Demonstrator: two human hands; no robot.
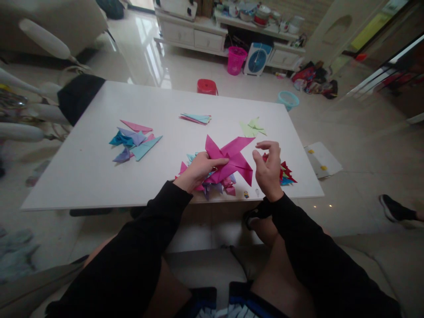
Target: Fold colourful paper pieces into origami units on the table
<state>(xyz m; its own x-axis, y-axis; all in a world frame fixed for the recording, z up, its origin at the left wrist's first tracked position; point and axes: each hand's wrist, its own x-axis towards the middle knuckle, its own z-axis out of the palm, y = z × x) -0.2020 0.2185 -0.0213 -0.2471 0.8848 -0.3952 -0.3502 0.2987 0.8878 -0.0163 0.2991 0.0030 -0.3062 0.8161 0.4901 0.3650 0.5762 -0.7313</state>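
A magenta folded-paper pinwheel (236, 158) is pinched in my left hand (201, 168), the thumb lying across its middle. To its right, my right hand (269, 170) hovers apart from the paper, fingers curved and thumb separated from them, with nothing visible between them. Beneath the pinwheel lies a pile of pink, purple and light blue folded papers (213, 189), partly hidden by it and by my left hand. Red, green and blue folded papers (287, 174) lie behind and beside my right hand. Farther back rests a pale green paper pinwheel (254, 127).
On the white table (99, 181), blue, purple and pink folded papers (134, 140) lie at left and a flat stack of folded strips (195, 118) at the back. Beyond its far edge stand a red stool (207, 86) and a light blue basin (289, 100).
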